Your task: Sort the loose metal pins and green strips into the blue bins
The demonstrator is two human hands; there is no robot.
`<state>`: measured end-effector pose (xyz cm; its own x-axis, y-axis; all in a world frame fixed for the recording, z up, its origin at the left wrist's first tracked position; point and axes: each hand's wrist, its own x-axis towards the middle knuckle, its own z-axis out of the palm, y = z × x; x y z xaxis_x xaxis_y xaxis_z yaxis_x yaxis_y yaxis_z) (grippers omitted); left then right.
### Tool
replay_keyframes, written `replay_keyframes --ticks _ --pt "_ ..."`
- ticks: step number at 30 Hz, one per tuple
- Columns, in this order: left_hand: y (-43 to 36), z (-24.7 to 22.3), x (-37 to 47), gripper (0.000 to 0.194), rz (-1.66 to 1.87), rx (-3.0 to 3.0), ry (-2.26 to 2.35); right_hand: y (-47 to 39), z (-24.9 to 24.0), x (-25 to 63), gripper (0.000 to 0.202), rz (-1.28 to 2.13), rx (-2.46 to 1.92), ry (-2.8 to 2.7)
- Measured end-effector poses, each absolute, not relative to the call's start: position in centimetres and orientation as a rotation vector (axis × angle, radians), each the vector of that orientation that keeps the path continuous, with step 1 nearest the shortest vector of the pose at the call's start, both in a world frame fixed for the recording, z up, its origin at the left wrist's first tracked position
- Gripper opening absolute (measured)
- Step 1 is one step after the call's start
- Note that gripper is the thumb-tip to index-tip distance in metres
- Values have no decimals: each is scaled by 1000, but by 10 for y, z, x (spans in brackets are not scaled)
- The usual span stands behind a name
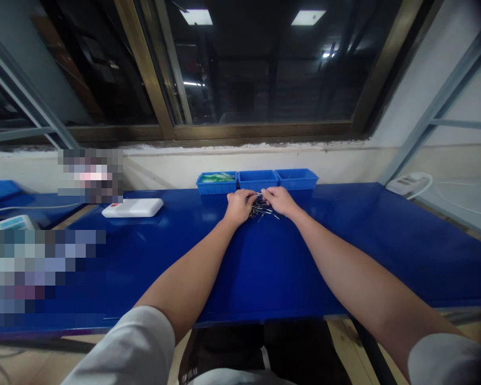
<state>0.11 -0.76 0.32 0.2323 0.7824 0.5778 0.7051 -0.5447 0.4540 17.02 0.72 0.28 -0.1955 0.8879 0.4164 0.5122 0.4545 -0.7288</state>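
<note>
My left hand (239, 207) and my right hand (281, 201) meet over the blue table, fingers closed in a pinch. Between their fingertips a thin, shiny metal rod (258, 193) shows, and both hands seem to grip it. Just below lies a loose pile of slim metal rods (260, 210), several of them pointing right. They are too small for me to tell their exact kind. Behind my hands stands a row of three blue bins. The left bin (216, 187) holds green and clear items; the middle bin (258, 176) and right bin (299, 175) show no contents.
A white power strip (133, 208) lies on the blue table (260, 267) to the left. At the far right sits another white socket box (403, 183) with a cable. Grey metal frame posts rise on both sides, and a window (280, 69) is behind.
</note>
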Motion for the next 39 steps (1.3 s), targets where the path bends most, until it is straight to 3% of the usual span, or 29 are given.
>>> replay_keyframes --ticks 5,11,15,20,25,30,33,39 --pt "-7 3 1 17 1227 2366 1457 8 6 174 24 833 -989 -1600" --pt "-8 4 2 19 1237 2346 1427 9 7 180 28 1022 -903 -1432" --pt "-7 2 1 44 1299 2219 1513 19 4 186 30 960 -932 -1218" --pt "-3 0 -1 49 1260 2055 1744 30 5 204 51 796 -1089 -955" --pt "-3 2 -1 47 1153 2028 1739 32 3 226 84 772 -1124 -1157" --pt "0 -1 -2 50 1092 2084 1710 33 -1 235 94 803 -1130 -1190" --pt "4 -3 -3 50 1036 2127 1731 35 -1 229 83 787 -1179 -1051" --pt "4 -1 -3 43 909 2191 1707 25 2 207 20 517 -1306 -1491"
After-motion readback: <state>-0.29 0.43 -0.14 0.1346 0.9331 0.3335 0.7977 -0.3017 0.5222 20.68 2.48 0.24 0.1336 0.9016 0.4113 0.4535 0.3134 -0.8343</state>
